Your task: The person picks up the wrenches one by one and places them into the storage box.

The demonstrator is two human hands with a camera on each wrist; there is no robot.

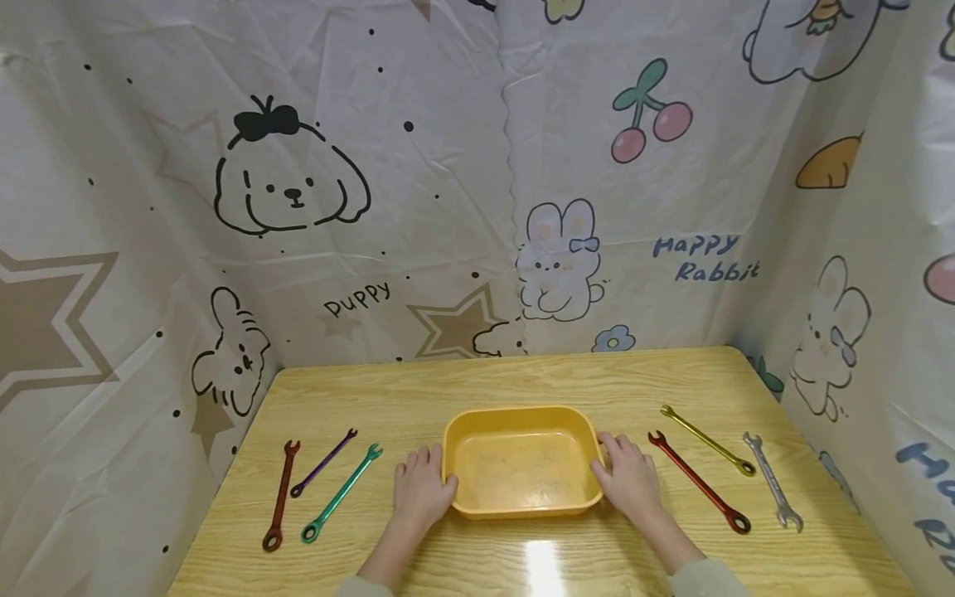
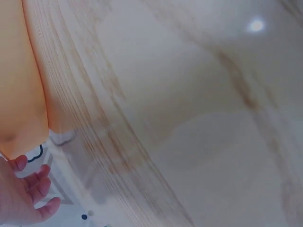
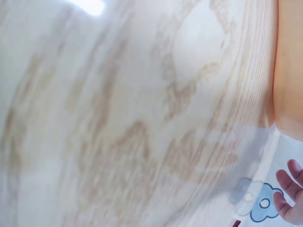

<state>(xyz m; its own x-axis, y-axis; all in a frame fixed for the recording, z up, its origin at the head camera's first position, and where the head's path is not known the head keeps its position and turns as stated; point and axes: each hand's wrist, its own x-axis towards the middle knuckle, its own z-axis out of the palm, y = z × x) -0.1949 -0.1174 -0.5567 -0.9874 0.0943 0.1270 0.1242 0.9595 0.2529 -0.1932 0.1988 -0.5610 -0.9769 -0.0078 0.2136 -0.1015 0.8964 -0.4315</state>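
A shallow yellow plastic basin (image 1: 522,507) with rounded corners stands on the wooden table, its inside visible and holding nothing. My left hand (image 1: 424,489) holds its left side, thumb at the rim and fingers along the outside. On the opposite side, my right hand (image 1: 631,474) holds the basin with its thumb over the rim. In the left wrist view, the basin wall (image 2: 21,80) is at upper left, with the left hand's fingers (image 2: 40,189) spread below it. The right wrist view has the basin wall (image 3: 289,66) at the right edge, above the right hand's fingers (image 3: 284,179).
Left of the basin lie a dark red wrench (image 1: 281,497), a purple wrench (image 1: 324,463) and a teal wrench (image 1: 343,493). To its right are a red wrench (image 1: 697,481), a yellow-green wrench (image 1: 709,439) and a silver wrench (image 1: 773,481). Printed cloth (image 1: 440,215) surrounds the table.
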